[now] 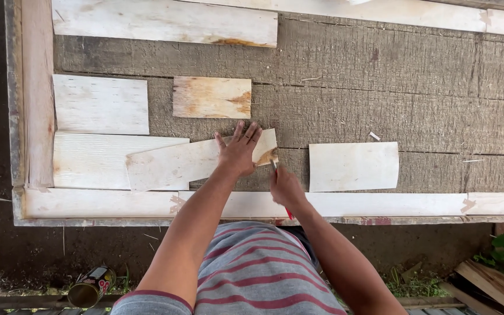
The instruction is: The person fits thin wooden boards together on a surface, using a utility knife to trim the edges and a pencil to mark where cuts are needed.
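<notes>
My left hand [238, 150] lies flat with fingers spread on a long pale veneer sheet [173, 166] that rests tilted on the grey wooden bench [380, 93]. My right hand [287, 188] grips a red-handled cutter [275, 165], its tip at the sheet's right end near a brown patch. The sheet overlaps another pale sheet [94, 160] to its left.
More veneer pieces lie around: a square one [354, 166] to the right, a brownish one [211, 97] above, a white one [100, 105] at left, a long one [164, 22] at top. Pale strips [380, 204] line the bench edges. A can [91, 286] lies on the ground.
</notes>
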